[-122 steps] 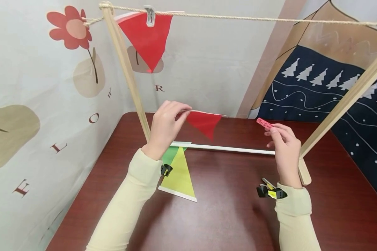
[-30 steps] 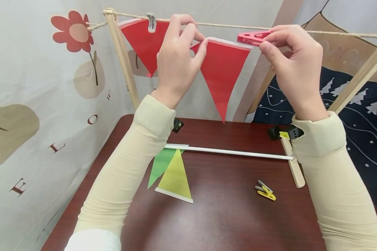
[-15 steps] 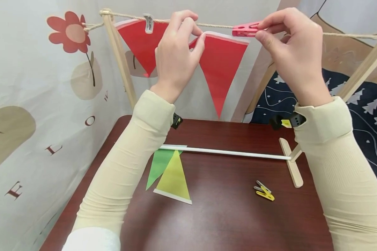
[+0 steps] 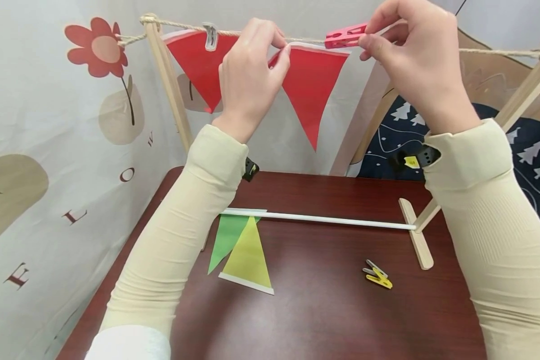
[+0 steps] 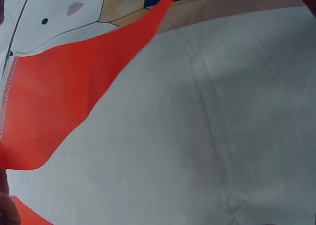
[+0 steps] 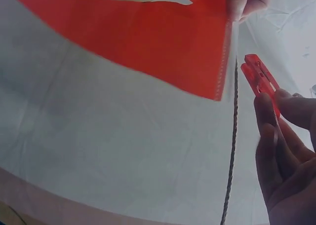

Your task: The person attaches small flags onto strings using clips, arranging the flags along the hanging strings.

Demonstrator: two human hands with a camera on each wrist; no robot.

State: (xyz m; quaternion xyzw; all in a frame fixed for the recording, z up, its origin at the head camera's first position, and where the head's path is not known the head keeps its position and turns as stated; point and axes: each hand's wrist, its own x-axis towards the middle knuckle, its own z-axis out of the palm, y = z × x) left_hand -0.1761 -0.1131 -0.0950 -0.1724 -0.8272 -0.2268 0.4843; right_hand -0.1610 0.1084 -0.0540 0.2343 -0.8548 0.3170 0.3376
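Pale fabric backdrop (image 4: 27, 100), printed with a red flower (image 4: 105, 47), fills the left and rear, above a dark red-brown table (image 4: 315, 310). Two wooden posts (image 4: 171, 85) stand at either side, a rope (image 4: 499, 51) strung between their tops and a white bar (image 4: 337, 219) running low between them. Point down from the rope hangs a red flag (image 4: 317, 80), between the two hands; whether its white-edged top touches the rope, I cannot tell. Its upper left corner is pinched between thumb and fingertips of the left hand (image 4: 249, 75). Beyond its upper right corner, the right hand (image 4: 423, 65) has thumb and fingers closed on one end of a pink peg (image 4: 343, 37); the right wrist view shows the peg's tip just beside the rope, apart from the flag. Another red flag (image 4: 198, 60) hangs left of and partly behind the left hand. Well below the hands, a yellow flag (image 4: 249, 255) overlaps a green flag (image 4: 227, 237). Smallest are a silver clip (image 4: 211, 37) on the rope and, lying together on the table, a yellow peg (image 4: 379, 279) and a grey peg (image 4: 374, 266)
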